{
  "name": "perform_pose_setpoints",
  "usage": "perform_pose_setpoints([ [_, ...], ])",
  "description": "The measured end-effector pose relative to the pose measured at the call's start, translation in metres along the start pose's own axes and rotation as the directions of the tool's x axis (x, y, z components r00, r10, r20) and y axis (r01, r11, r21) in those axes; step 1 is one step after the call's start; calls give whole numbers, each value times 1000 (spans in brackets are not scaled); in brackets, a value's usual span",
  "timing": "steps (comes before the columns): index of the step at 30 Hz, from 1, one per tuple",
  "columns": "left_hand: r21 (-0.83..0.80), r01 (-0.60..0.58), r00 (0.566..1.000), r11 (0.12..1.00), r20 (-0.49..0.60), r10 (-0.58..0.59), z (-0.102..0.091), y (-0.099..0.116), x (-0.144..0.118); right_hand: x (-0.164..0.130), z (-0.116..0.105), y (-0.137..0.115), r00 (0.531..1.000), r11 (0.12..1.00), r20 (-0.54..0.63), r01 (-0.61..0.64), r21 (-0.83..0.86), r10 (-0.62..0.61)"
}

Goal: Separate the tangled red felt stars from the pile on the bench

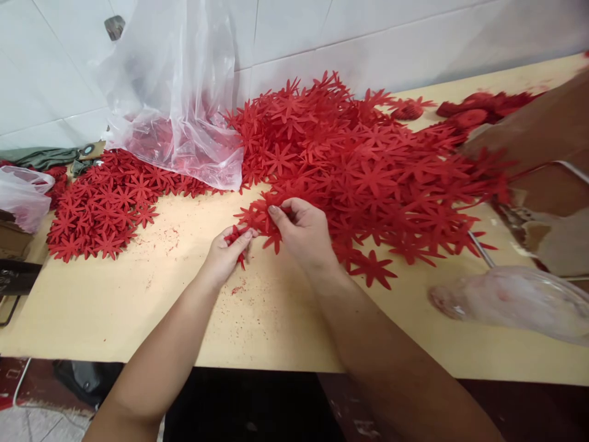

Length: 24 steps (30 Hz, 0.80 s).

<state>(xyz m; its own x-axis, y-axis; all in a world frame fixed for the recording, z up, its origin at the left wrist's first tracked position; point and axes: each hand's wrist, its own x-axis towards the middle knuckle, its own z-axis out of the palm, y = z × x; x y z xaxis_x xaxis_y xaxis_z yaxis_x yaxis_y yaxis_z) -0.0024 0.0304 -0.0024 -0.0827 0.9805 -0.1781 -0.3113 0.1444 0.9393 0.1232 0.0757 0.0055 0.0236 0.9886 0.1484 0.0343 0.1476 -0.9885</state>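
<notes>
Over the middle of the table, my left hand (pixel 230 250) pinches a small bunch of red flower-shaped cutouts (pixel 242 260) between thumb and fingers. Just to its right, my right hand (pixel 304 232) is closed, thumb against fingers, on more red flower cutouts (pixel 256 216) at the near edge of a large heap (pixel 359 166). The cutouts are flat, with narrow pointed petals. How many each hand holds is hidden by the fingers. One loose flower cutout (pixel 373 268) lies right of my right wrist.
A second pile of red cutouts (pixel 103 209) lies at left. Behind, a clear plastic bag (pixel 177 104) holds red pieces against the tiled wall. At right are a clear plastic-wrapped object (pixel 510 301) and a brown cardboard box (pixel 543 141). Red scraps dot the wooden table (pixel 161 307).
</notes>
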Motion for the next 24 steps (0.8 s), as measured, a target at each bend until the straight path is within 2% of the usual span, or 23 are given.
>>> perform_pose_setpoints([
  [4, -31, -25, 999, 999, -34, 24, -2, -3, 2, -3, -1, -1, 998, 994, 51, 36, -106, -30],
  [8, -93, -20, 999, 995, 26, 23, -2, -6, 2, -10, 6, 1, 985, 980, 160, 89, -177, -60],
  [11, -126, -33, 999, 991, -36, 29, -1, -5, 3, -12, 10, 1, 977, 971, 199, 113, -209, -71],
  [15, -154, -30, 986, 988, -169, 3, 1, -3, 5, -12, 9, 1, 978, 979, 194, 108, -176, -73],
  [20, -149, -4, 982, 989, -187, -25, 4, -3, 5, -8, 6, 0, 991, 991, 105, 96, -95, -86],
  [24, -151, 2, 978, 989, -207, -34, 4, -3, 4, -4, 4, -2, 995, 999, 87, 44, -10, -43],
])
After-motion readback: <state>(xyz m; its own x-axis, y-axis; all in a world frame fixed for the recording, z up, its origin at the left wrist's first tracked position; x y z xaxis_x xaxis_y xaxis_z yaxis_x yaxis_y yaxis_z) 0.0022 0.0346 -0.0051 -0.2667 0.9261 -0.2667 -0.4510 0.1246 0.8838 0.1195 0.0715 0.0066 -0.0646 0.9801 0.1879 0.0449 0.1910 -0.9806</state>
